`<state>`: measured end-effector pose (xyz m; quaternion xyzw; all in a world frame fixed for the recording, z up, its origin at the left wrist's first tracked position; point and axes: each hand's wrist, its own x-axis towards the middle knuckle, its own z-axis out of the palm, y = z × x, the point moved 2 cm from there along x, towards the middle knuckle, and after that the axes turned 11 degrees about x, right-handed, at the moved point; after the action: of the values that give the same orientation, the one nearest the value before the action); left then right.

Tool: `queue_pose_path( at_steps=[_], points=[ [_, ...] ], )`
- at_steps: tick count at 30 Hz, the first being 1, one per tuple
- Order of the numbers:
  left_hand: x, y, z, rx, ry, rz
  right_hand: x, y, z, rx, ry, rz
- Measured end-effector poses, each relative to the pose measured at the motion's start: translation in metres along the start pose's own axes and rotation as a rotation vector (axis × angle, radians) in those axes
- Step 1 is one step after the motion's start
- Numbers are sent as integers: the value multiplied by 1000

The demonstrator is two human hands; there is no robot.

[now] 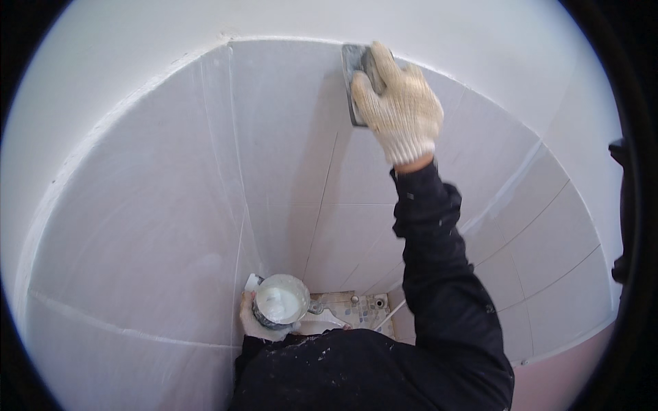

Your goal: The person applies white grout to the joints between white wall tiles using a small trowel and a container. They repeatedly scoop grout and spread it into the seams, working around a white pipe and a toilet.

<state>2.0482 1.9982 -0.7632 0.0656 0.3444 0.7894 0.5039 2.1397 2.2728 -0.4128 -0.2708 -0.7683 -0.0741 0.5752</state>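
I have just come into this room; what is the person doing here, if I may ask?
The person's gloved right hand holds a flat grey float against the tiled wall, close to the tiles' upper edge. Lower down, the left hand holds a round container with white paste inside, beside the wall on the left.

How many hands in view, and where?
2: the right hand, gloved, holds the grey flat tool at the upper wall tiles; the left hand, partly hidden, holds the bowl of white paste lower down.
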Motion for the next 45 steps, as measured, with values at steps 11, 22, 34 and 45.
queue_pose_path(
  at_steps=[11, 22, 34, 45],
  points=[
    [-112, 329, -240, 372, 131, 182, -159, -391, 177, 48, -450, 198],
    [-210, 731, -473, 144, 9, 128, -164, -778, 323, 2046, -360, 1118],
    [-302, 1184, -644, 1130, 99, 782, -30, -1245, 427, 2247, -480, 1199],
    [-358, 1535, -635, -159, 258, -46, 100, -1591, 472, 1007, -895, -87]
  ],
)
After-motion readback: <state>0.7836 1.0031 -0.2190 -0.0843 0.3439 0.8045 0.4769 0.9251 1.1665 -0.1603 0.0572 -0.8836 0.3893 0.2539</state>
